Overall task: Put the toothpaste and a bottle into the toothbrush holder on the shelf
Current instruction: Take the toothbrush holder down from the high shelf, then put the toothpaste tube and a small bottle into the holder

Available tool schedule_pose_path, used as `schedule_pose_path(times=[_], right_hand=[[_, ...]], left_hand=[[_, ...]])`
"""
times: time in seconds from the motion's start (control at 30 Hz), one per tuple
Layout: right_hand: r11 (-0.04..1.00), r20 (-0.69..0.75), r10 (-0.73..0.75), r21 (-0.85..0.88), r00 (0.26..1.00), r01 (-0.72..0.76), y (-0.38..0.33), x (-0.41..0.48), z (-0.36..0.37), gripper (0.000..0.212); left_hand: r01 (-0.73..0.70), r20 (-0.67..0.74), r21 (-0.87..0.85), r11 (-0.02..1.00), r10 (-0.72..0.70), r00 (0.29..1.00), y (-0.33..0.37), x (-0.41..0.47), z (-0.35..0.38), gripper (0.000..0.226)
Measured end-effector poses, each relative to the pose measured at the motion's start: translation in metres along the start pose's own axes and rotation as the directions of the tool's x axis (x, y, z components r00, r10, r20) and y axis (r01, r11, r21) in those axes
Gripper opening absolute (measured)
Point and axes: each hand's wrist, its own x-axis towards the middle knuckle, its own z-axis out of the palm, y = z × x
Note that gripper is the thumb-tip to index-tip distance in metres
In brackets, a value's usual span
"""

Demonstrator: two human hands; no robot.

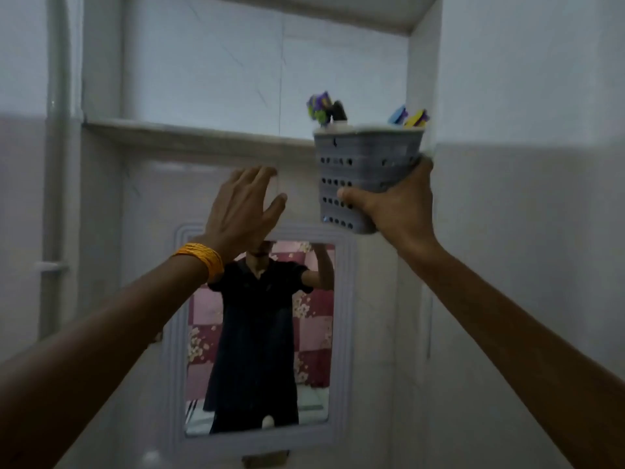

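Observation:
My right hand (395,204) grips a grey perforated toothbrush holder (358,164) from below and holds it in the air in front of the shelf edge (189,132). Out of its top stick a purple-green tube end (319,106), a dark cap on a white bottle top (339,113), and blue and yellow brush ends (409,116). Which of these is the toothpaste I cannot tell. My left hand (243,204), with yellow bangles on the wrist, is raised to the left of the holder, fingers apart, holding nothing.
The shelf is a tiled wall niche running left from the holder. A framed mirror (260,336) hangs on the wall below and reflects a person in dark clothes. A white pipe (59,130) runs down the left wall.

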Motion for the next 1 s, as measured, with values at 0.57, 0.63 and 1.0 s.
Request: schedule_pose_path(times=[0.57,0.63,1.0], right_hand=[[0.866,0.228,0.482,0.022,0.846,-0.499,0.174,-0.370,-0.011,0.129],[0.836,0.225,0.540,-0.037,0.811,-0.547,0.186,-0.404,-0.014,0.127],[0.655,0.174,0.755,-0.220,0.632,-0.723,0.247,-0.533,-0.031,0.120]], left_hand=[[0.463,0.552,-0.033,0.886,-0.370,0.747,0.003,-0.350,0.076,0.047],[0.504,0.611,-0.013,0.863,-0.393,0.688,0.004,-0.391,0.076,0.047],[0.601,0.839,0.227,0.766,-0.467,0.279,-0.010,-0.564,0.077,0.047]])
